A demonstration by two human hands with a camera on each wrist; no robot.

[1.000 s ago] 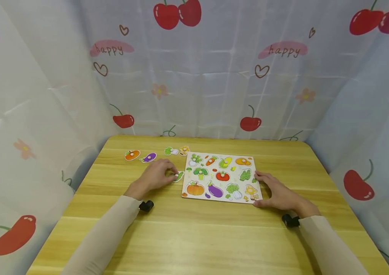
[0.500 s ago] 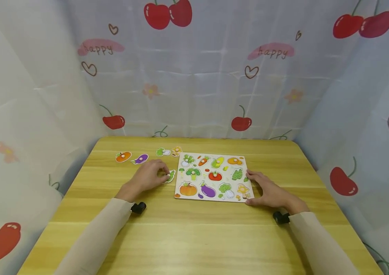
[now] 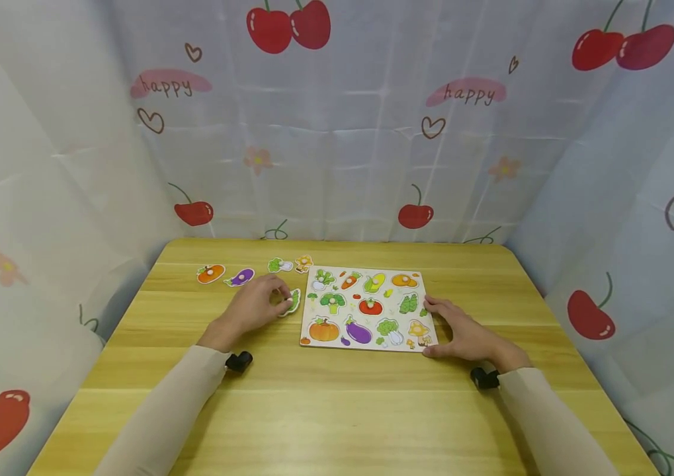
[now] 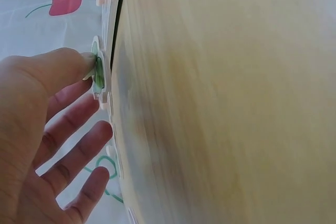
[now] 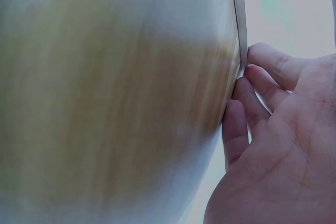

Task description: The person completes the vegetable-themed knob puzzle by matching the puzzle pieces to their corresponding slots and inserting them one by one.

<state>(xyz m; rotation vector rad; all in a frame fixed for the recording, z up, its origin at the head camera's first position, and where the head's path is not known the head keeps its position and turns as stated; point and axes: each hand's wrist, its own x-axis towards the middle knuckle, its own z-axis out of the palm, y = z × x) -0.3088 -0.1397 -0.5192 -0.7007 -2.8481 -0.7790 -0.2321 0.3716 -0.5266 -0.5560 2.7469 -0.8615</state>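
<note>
In the head view my left hand [image 3: 256, 304] is just left of the wooden puzzle board [image 3: 327, 354]. It pinches a green vegetable puzzle piece [image 3: 294, 301] between thumb and forefinger. The left wrist view shows the green piece [image 4: 98, 72] at the thumb tip, with the other fingers loosely spread. My right hand [image 3: 470, 336] touches the board's right edge, thumb near the lower right corner and fingers higher up. In the right wrist view, fingertips [image 5: 239, 90] meet the board's edge [image 5: 239, 14]. The board bears several colourful vegetable pictures, some with knobs.
Beyond my left hand lie loose pieces: a pumpkin [image 3: 211, 274], an eggplant [image 3: 240, 277], a bok choy [image 3: 280, 265] and a mushroom [image 3: 303, 264]. All rest on a wood-grain table [image 3: 325, 416]. A cherry-print curtain [image 3: 337, 152] surrounds its back and sides.
The head view has swung slightly right, so everything sits further left in it. The green piece looks a little more tipped in my left hand. My right hand stays at the board's edge.
</note>
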